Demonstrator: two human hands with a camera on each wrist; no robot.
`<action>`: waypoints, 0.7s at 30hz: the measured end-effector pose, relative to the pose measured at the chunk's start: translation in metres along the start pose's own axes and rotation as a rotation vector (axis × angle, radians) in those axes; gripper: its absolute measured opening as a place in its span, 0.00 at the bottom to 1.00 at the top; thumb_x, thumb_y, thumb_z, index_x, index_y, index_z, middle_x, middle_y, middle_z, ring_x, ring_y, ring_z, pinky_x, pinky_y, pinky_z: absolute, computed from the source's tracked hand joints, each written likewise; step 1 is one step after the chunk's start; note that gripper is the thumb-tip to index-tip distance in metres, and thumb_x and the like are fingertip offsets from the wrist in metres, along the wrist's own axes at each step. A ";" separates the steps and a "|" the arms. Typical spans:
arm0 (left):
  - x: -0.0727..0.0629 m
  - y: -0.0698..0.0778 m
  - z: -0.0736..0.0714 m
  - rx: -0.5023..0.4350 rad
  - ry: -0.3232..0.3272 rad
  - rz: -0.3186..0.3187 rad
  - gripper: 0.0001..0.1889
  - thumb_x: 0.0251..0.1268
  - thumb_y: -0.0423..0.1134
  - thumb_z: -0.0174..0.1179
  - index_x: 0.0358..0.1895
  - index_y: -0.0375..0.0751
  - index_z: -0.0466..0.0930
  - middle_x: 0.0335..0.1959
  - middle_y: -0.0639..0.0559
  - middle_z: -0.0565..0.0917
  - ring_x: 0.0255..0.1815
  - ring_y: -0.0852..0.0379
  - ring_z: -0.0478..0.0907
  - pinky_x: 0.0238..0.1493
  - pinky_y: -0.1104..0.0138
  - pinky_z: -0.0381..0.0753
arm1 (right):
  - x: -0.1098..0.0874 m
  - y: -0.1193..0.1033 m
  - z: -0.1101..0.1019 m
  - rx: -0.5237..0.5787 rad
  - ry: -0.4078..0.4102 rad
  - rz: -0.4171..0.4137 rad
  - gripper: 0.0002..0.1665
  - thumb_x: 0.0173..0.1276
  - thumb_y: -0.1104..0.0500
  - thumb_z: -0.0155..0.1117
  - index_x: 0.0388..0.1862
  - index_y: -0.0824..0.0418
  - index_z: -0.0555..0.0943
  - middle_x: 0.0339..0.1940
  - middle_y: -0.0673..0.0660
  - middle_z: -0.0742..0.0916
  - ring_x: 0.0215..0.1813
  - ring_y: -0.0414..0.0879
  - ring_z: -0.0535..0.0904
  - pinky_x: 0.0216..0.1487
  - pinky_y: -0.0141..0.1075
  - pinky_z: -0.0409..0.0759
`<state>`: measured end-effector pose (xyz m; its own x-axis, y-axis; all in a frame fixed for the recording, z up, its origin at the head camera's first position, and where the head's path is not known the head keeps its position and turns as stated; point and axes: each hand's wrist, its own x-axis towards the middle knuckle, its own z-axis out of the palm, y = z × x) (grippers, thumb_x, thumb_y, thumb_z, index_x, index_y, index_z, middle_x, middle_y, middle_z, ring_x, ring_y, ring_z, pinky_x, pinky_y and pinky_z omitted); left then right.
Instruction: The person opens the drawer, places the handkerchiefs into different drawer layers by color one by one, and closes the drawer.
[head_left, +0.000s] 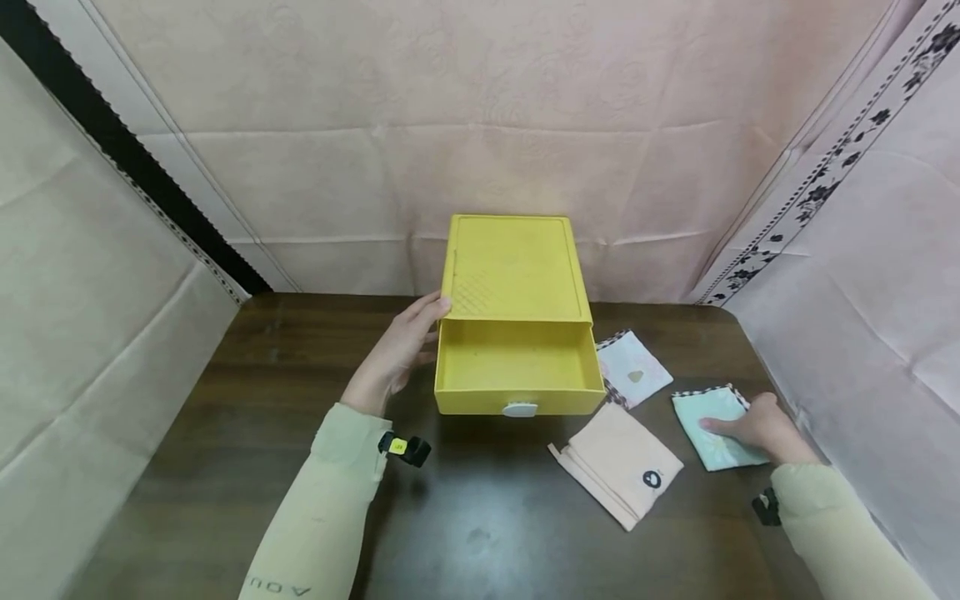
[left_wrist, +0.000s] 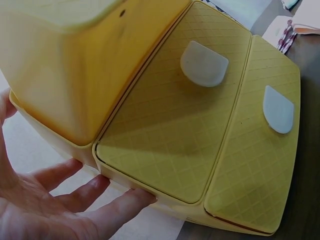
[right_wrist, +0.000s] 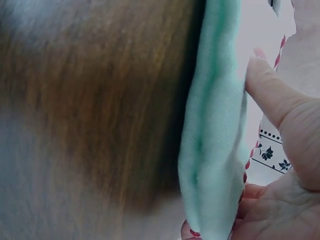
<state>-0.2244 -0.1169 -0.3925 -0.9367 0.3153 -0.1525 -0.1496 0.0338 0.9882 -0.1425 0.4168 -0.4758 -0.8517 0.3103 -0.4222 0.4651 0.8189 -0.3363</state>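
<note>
My left hand (head_left: 397,354) rests against the left side of a yellow drawer cabinet (head_left: 517,267), its fingers spread along the wall. The top drawer (head_left: 517,354) is pulled out, and nothing shows inside it. In the left wrist view two closed drawers (left_wrist: 165,120) with whitish tab handles (left_wrist: 204,64) lie below it. At the right, my right hand (head_left: 772,429) pinches a folded mint-green towel (head_left: 712,417) with a checked edge, thumb on top and fingers underneath. The right wrist view shows the towel's thick soft fold (right_wrist: 215,125) beside the thumb.
A folded pale pink towel (head_left: 622,467) with a round dark emblem lies in front of the cabinet's right corner. Behind it is a folded white towel (head_left: 633,367) with a checked edge. The dark wooden table (head_left: 480,517) is bordered by pale cloth walls (head_left: 480,167).
</note>
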 end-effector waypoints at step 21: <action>-0.002 0.002 0.000 -0.006 -0.011 0.013 0.37 0.64 0.66 0.54 0.74 0.59 0.59 0.68 0.51 0.66 0.66 0.42 0.67 0.60 0.47 0.71 | -0.038 -0.028 0.016 -0.074 0.433 -0.196 0.38 0.63 0.50 0.68 0.58 0.79 0.68 0.48 0.80 0.78 0.41 0.74 0.77 0.28 0.57 0.72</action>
<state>-0.2233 -0.1178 -0.3906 -0.9351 0.3258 -0.1392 -0.1391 0.0239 0.9900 -0.1187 0.3743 -0.4640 -0.9511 0.3065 0.0376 0.2809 0.9093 -0.3069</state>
